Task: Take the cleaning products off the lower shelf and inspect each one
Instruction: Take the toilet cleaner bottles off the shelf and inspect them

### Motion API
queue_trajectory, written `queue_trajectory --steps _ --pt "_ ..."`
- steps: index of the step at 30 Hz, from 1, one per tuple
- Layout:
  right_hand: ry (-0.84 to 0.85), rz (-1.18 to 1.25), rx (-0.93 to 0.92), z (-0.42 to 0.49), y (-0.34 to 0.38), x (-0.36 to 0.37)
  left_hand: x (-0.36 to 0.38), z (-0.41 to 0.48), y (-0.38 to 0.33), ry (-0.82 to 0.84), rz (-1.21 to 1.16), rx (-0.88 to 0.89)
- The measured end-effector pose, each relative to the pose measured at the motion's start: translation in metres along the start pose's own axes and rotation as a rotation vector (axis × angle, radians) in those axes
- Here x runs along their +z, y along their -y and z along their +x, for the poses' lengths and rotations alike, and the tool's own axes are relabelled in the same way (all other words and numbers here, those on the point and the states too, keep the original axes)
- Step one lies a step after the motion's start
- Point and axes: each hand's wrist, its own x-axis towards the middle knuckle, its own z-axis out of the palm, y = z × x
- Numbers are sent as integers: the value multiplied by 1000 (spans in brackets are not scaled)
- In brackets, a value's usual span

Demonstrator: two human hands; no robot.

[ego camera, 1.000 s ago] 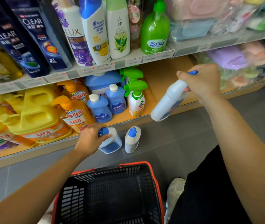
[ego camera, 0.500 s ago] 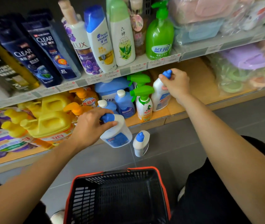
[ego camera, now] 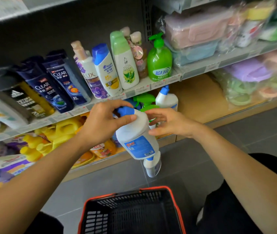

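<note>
Cleaner bottle gripped by left fingers, right fingers relaxed beside, basket below

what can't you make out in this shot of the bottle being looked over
Head view only:
- blue label on the held bottle: print too small and blurred to read.
- floor bottle: partly hidden behind the held bottle.
- green spray bottles: mostly behind the left hand and right hand.
- basket: cut off by the bottom edge.
- wrapped packs at right: blurred.

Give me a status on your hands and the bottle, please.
Left hand grips white bottle at its neck. Right hand relaxed beside it. Second bottle on floor below.
</note>
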Motion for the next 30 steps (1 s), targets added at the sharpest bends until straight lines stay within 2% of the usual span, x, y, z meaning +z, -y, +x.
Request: queue_trajectory --steps 5,10,14,16,19,22,24,30 --pt "-110 -102 -69 -15 0 7 10 17 -24 -4 -155 17" --pt "-219 -154 -26 -31 -6 -8 37 34 -33 -25 -310 66" --pt "-371 -225 87 -41 -26 -30 73 47 -18 -23 -374 50" --pt "-466 -261 173 -43 -38 -40 88 52 -2 0 -306 21" --pt "-614 -314 283 -40 -55 -54 105 61 27 11 24 5" --pt "-767 -305 328 -32 -74 -64 119 71 48 118 233 -9" --pt "-857 -292 344 -23 -87 -69 127 74 58 175 287 -17" --pt "-1131 -110 353 10 -120 -65 137 68 73 78 301 23"
